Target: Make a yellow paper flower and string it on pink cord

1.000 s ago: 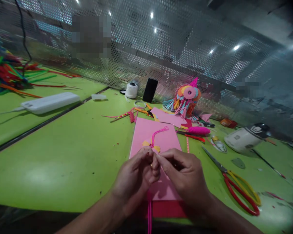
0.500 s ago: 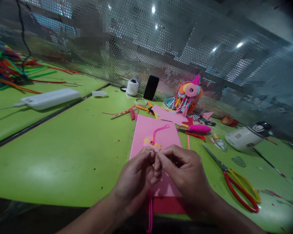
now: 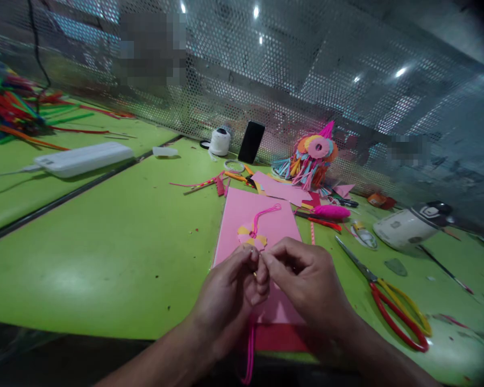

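Both pinches unchanged: left hand (image 3: pixel 236 285), right hand (image 3: pixel 308 277) close together, what is held cannot tell; paper flower (image 3: pixel 248 241) more uncovered, fine work seemingly continues.

Dim, grey light fills the upper half, where small white lamps (image 3: pixel 256 12) glint around the perforated screen (image 3: pixel 226 97) and blocky pixelated patches (image 3: pixel 151 48) blot out parts of the murk. Pale glare washes the green tabletop (image 3: pixel 105 236) at left front and lower right, a thin shadow follows the white cable (image 3: pixel 8 174), and the pink sheet (image 3: pixel 242 207) darkens under the hands (image 3: pixel 306 282). Wide-angle distortion stretches the sides, the far-left coloured strips (image 3: pixel 14 113) look soft, and the upper-right corner falls to black.
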Available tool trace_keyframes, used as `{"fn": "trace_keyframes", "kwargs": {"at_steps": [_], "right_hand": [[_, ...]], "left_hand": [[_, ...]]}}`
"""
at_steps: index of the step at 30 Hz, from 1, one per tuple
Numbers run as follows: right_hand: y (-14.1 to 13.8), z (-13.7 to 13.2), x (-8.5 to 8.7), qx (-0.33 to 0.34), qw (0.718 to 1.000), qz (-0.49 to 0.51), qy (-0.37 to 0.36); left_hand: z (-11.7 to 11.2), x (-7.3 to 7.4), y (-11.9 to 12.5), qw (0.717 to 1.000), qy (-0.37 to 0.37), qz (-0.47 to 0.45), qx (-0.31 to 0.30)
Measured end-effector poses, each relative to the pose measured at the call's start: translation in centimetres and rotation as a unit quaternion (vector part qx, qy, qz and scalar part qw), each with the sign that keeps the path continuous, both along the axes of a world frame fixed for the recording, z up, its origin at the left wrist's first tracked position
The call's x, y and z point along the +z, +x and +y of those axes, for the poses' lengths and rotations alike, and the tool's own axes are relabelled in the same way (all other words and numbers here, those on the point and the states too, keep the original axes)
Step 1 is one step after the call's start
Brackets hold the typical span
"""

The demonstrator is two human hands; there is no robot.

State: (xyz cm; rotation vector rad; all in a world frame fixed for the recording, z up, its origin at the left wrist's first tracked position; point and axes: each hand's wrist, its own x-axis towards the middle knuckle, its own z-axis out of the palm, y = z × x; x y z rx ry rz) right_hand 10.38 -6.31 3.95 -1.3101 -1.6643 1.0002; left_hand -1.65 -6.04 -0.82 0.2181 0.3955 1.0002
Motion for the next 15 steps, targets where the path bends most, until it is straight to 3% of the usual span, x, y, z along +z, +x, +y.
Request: {"fn": "trace_keyframes", "kwargs": {"at_steps": [15], "right_hand": [[-0.03,0.11,0.11,0.009,0.999,0.040,-0.012]], "left_hand": [[-0.20,0.10,-0.06,1.000,0.012,-0.025,-0.014]]}}
